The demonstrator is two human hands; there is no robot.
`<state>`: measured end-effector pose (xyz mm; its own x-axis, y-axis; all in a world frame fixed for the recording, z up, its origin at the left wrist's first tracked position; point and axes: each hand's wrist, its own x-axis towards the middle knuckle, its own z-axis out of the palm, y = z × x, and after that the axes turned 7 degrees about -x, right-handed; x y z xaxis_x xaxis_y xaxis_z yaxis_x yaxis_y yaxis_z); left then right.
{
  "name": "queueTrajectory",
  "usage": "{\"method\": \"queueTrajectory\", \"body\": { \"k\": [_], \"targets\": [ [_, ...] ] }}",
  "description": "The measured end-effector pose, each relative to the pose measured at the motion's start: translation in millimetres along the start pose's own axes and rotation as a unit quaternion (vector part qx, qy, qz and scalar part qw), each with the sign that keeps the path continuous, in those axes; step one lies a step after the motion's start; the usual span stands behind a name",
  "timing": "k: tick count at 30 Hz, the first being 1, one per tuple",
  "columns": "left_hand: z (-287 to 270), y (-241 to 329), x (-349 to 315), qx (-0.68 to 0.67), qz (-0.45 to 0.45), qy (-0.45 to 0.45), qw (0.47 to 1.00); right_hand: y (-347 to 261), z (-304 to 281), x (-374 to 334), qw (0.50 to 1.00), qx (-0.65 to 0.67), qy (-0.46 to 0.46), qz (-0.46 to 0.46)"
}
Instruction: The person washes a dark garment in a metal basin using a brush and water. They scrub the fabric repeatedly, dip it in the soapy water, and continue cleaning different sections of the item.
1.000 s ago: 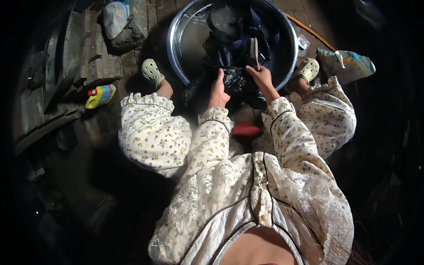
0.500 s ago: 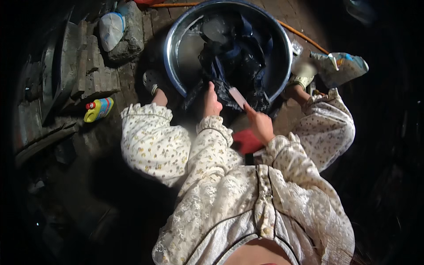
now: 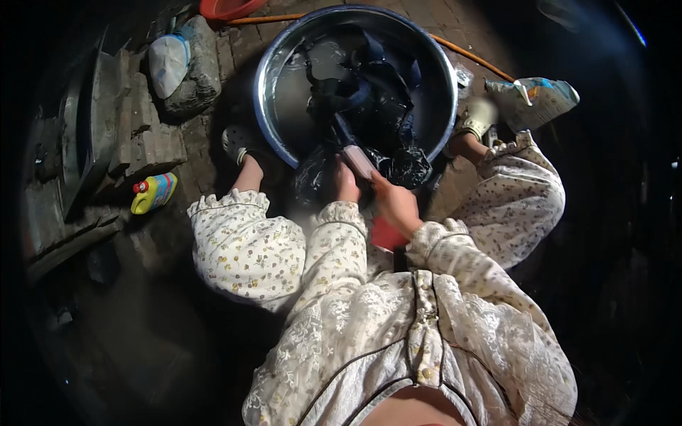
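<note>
A dark, wet fabric item with navy straps [image 3: 383, 92] lies bunched in a large metal basin [image 3: 264, 121], its near part draped over the rim towards me. My left hand [image 3: 347, 184] is at this near part, seen edge-on, closed on the cloth; some of its fingers are hidden. In my right hand [image 3: 398, 206] is a pale pink scrubbing brush [image 3: 359, 162], index finger stretched along its back. The brush rests on the wet cloth just beside my left fingers. Its bristles are out of sight underneath.
The basin stands between my feet. On the left are a yellow bottle with a red cap [image 3: 154, 193], stacked bricks [image 3: 158, 148] and a white cup-shaped mask [image 3: 169, 65]. An orange hose [image 3: 476, 58] runs behind the basin. A plastic packet [image 3: 536, 103] lies right; a red bowl [image 3: 231, 7] sits far back.
The brush has moved slightly left over the cloth, closer to my left hand. My left hand has drawn back a little towards me. The near cloth is bunched differently, and the whole view has shifted slightly.
</note>
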<state>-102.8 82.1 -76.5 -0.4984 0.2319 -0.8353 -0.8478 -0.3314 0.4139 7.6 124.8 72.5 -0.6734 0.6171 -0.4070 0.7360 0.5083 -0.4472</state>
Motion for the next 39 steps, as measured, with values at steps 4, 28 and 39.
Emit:
{"method": "queueTrajectory", "body": {
  "k": [4, 28, 39],
  "targets": [
    [-38.8, 0.2, 11.6, -0.046, 0.009, -0.093, 0.995, -8.6, 20.5, 2.9, 0.997, -0.029, -0.02, -0.076],
    [-24.8, -2.7, -9.0, 0.015, 0.053, 0.06, 0.997, 20.8, 18.6, 4.4, 0.984, -0.128, -0.045, -0.114],
    [-51.5, -3.5, 0.1, 0.052, 0.066, 0.008, 0.996, -0.2, 23.3, 7.7, 0.981, -0.124, -0.033, -0.146]
  ]
}}
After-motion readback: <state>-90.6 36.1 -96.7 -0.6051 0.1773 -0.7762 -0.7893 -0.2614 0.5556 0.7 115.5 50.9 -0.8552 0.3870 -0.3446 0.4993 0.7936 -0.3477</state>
